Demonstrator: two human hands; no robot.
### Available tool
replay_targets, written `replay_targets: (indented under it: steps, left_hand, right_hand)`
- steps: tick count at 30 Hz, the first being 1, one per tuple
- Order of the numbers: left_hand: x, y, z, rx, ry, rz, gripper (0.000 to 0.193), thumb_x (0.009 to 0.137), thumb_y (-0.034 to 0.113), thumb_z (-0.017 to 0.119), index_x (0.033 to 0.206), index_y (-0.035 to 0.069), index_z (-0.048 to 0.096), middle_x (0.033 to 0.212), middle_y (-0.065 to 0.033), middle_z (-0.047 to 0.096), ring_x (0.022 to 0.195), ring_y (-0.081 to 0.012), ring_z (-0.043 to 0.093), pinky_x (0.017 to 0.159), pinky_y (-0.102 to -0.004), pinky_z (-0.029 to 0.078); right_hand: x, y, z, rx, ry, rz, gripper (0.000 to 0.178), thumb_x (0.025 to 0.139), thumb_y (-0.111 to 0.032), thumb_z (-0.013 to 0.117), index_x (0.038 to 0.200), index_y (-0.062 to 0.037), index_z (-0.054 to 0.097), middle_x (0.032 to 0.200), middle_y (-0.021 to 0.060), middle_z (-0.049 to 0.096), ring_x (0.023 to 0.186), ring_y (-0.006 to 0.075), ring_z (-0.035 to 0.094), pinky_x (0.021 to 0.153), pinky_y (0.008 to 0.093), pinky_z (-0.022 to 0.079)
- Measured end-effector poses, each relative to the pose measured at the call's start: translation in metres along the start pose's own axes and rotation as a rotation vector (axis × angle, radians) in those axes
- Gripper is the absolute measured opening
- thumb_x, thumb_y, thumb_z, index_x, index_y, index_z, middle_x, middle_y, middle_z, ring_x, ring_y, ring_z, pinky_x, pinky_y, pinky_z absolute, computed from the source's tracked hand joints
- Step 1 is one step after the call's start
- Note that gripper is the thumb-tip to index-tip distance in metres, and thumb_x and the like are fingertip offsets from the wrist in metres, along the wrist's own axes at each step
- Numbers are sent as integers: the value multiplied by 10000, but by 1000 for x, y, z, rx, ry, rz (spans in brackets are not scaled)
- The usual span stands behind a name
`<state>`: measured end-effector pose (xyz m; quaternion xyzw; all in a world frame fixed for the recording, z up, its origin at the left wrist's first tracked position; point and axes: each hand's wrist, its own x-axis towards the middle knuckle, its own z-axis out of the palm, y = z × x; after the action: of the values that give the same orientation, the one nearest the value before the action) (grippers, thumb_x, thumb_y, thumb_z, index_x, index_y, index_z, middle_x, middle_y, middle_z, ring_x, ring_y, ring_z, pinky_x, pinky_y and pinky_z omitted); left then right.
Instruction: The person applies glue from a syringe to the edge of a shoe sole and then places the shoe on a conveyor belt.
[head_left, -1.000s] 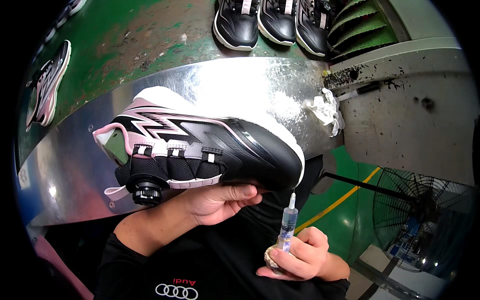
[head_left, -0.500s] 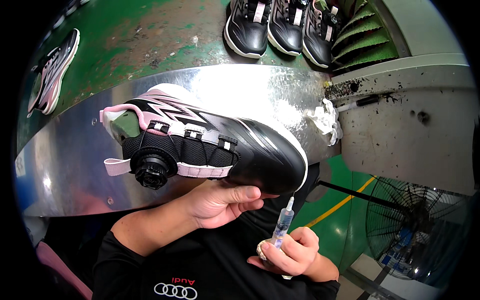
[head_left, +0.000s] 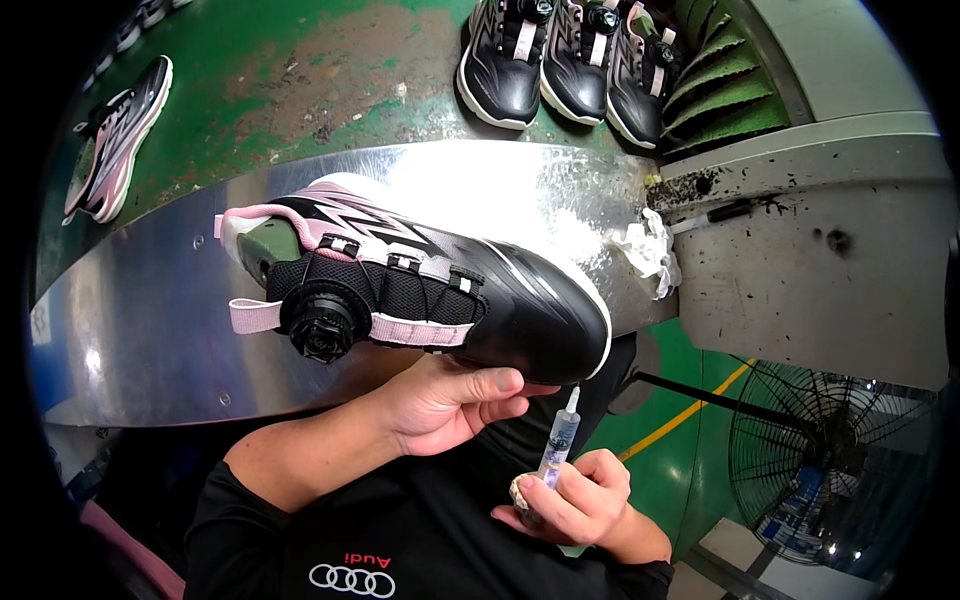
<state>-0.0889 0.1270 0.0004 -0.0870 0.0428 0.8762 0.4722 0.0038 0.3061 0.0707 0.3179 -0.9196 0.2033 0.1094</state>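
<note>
No packages, signs or screens in view; one small pale label [head_left: 41, 322] on the metal bench's left edge

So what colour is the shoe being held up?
The shoe is black with pink trim and a white sole, seen in the head view.

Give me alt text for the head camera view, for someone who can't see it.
A person's left hand holds a black and pink shoe sideways over a shiny metal table, while the right hand points a syringe up at its toe. Three more shoes sit behind.
</note>
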Motion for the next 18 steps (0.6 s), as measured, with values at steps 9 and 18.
replay_targets:
  steps: [9, 18]
  left_hand:
    - [-35, -5, -28, -120, -142, -52, 217, 813, -13, 609, 1028, 17, 628, 1054, -112, 638, 1028, -219, 591, 883, -375, 488]
    - [-168, 18, -4, 126, 323, 261, 784, 647, -3, 661, 1337, -64, 293, 1269, -216, 477, 1189, -299, 485, 1022, -410, 371]
  right_hand:
    - [-10, 6, -10, 73, 252, -52, 463, 607, -365, 822, 936, -148, 578, 767, -1, 533, 583, 151, 466, 531, 255, 367]
    - [42, 92, 60, 165, 255, 101, 546, 594, -349, 814, 1008, -79, 583, 868, 49, 601, 717, 245, 433, 661, 345, 376]
